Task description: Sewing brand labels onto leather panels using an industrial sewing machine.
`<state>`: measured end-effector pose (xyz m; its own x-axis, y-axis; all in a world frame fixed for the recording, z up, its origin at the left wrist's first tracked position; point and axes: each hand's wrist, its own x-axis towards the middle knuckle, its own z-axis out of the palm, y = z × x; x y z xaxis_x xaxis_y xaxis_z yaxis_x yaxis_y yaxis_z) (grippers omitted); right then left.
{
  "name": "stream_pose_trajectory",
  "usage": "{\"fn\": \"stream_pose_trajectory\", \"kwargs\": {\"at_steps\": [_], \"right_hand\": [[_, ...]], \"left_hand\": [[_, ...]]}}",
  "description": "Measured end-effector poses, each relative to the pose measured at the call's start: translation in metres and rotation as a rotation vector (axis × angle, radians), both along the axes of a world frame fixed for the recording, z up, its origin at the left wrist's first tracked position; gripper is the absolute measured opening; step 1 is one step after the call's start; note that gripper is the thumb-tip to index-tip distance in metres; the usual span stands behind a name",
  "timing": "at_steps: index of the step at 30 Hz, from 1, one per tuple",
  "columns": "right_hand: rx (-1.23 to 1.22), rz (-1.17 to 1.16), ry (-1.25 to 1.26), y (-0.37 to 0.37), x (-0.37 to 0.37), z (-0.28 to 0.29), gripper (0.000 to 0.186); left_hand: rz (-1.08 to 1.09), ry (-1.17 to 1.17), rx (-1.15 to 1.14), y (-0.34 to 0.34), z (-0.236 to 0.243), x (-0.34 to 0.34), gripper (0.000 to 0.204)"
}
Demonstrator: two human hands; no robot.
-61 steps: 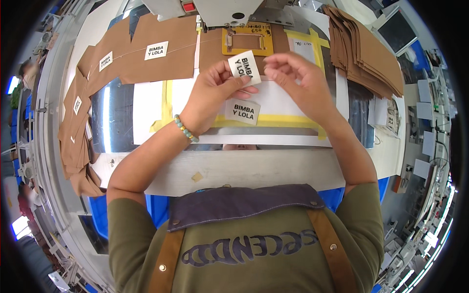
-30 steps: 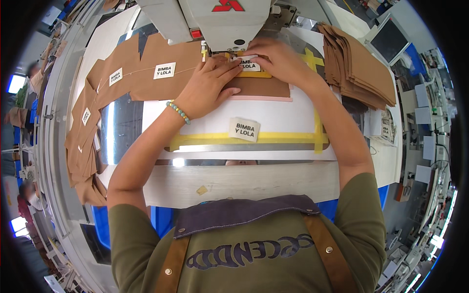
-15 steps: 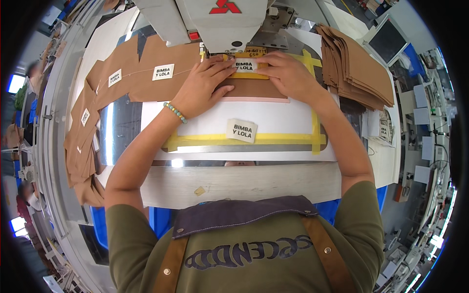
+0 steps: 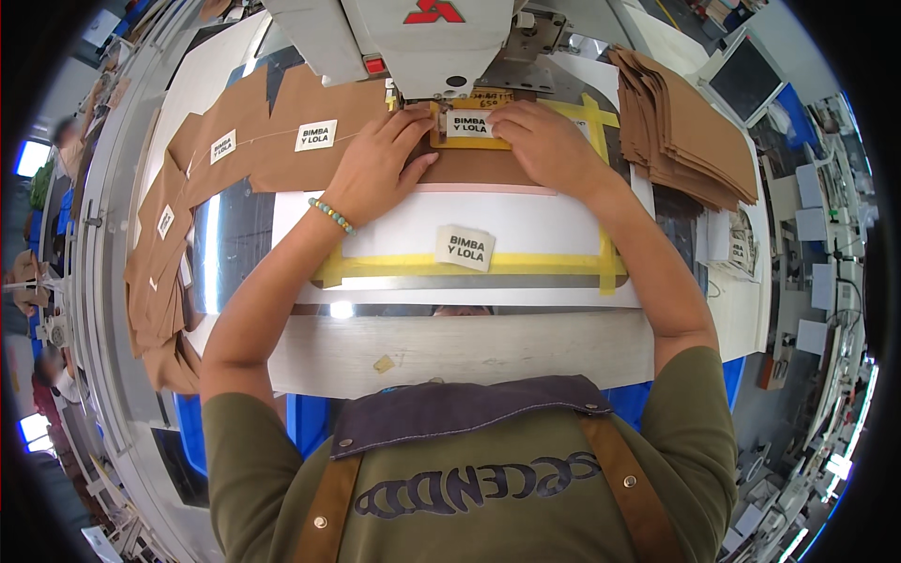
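Observation:
A white fabric label with dark lettering lies inside a yellow rectangular frame, on a brown fabric piece under the sewing machine head. My right hand has its bunched fingertips on the label's right edge. To the left of the frame, my left hand lies with fingers stretched over the brown fabric, thumb apart, fingertips by the frame's left end. A second loose label rests nearer to me on the white, yellow-taped sheet.
Brown pieces with labels attached trail down the table's left side, joined by thread. At the right stands a stack of brown pieces, with a box of labels below it. A monitor is farther right.
My left hand has drawn slightly left, off the label's left edge. The fingers of my right hand have come together and shifted left onto the label's right edge.

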<state>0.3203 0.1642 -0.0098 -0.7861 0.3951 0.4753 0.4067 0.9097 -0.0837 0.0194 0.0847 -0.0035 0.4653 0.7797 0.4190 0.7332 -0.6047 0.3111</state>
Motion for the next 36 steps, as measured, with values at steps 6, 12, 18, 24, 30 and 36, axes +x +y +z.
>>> {"fn": "stream_pose_trajectory", "kwargs": {"at_steps": [6,12,18,24,30,36], "right_hand": [[-0.298,-0.006,0.182,0.002,0.011,-0.003,0.024],[-0.072,0.093,0.108,0.008,0.007,0.005,0.021],[-0.107,0.066,0.049,0.009,0.006,0.007,0.024],[-0.187,0.073,-0.045,0.008,-0.004,0.004,0.035],[-0.084,0.103,-0.104,0.008,-0.011,0.005,0.052],[-0.124,0.044,-0.166,0.008,-0.012,0.003,0.056]], "left_hand": [[-0.022,0.044,0.04,-0.005,0.0,-0.002,0.05],[-0.057,0.11,0.011,0.001,-0.005,0.006,0.049],[-0.034,0.038,-0.076,0.006,-0.011,0.008,0.045],[-0.05,-0.032,-0.068,0.006,-0.011,0.003,0.046],[0.027,0.011,-0.022,0.005,-0.004,-0.009,0.049],[0.028,0.134,-0.085,0.003,0.006,-0.012,0.053]]}}
